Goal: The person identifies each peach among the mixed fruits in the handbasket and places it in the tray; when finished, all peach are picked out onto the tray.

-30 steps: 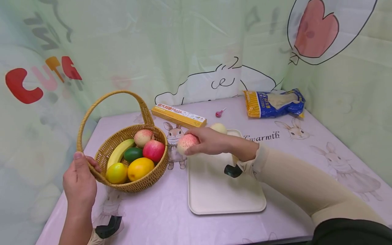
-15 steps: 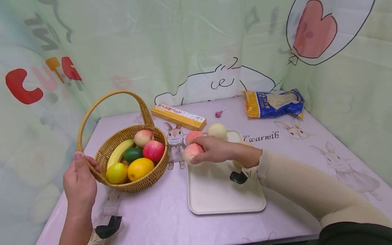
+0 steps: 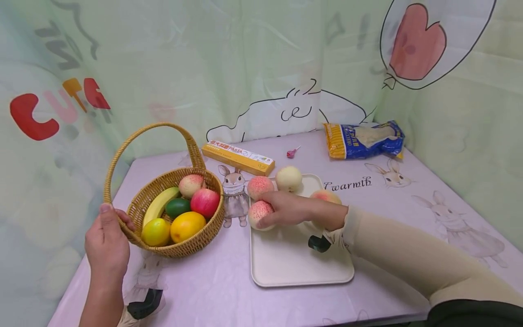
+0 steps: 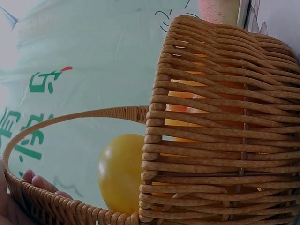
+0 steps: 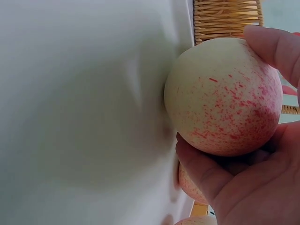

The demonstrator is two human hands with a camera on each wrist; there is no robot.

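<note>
My left hand (image 3: pixel 107 240) grips the wicker basket (image 3: pixel 192 243) where its handle meets the rim. Inside the basket are a banana (image 3: pixel 157 209), a green avocado-like fruit (image 3: pixel 177 207), a lemon (image 3: pixel 156 232), an orange-yellow fruit (image 3: pixel 188 226), a red apple (image 3: pixel 205 202) and a peach (image 3: pixel 192 185). Over the left side of the cream tray (image 3: pixel 294 272), my right hand (image 3: pixel 291 210) holds a speckled peach (image 5: pixel 225 98) between thumb and fingers, at the tray's surface. Just behind it sits another speckled peach (image 3: pixel 259 186). A pale round fruit (image 3: pixel 288 178) and a partly hidden peach (image 3: pixel 327 196) are also on the tray.
A yellow pasta box (image 3: pixel 238 157) lies behind the basket and tray. Farther back are a pink lollipop (image 3: pixel 291 153) and a blue and yellow pasta bag (image 3: pixel 363 140). Printed curtains surround the table's back and sides.
My right hand has moved slightly right and toward me, lowering the peach from beyond the tray's left edge onto the tray. The peach behind it has come into view. The left hand stays put.
</note>
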